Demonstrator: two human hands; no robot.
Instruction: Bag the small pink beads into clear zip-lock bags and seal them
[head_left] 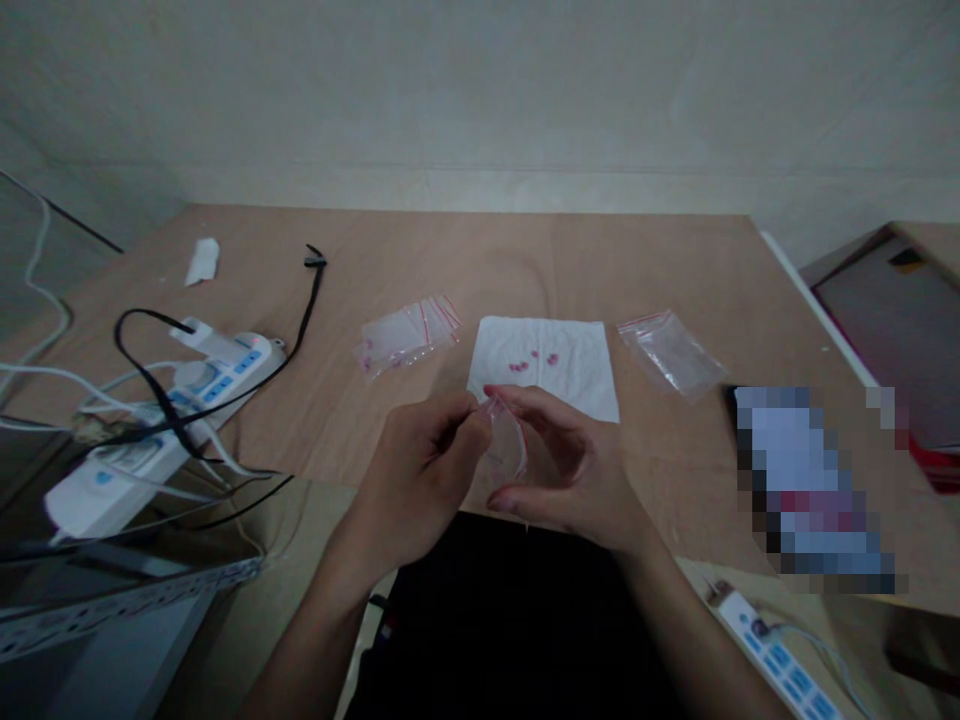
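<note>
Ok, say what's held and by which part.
A clear zip bag, by its left edge, in the left hand; whether the right hand grips is unclear.

The left hand [427,470] is concealing part of the bag [508,448]. The right hand [589,470] is partly covering the tissue [585,350]. Pink pieces [553,359] are appearing too small to identify. Pixelation is masking a flat object [810,490]; the bottom edge is cropping the lower-right power strip [780,658].
</note>
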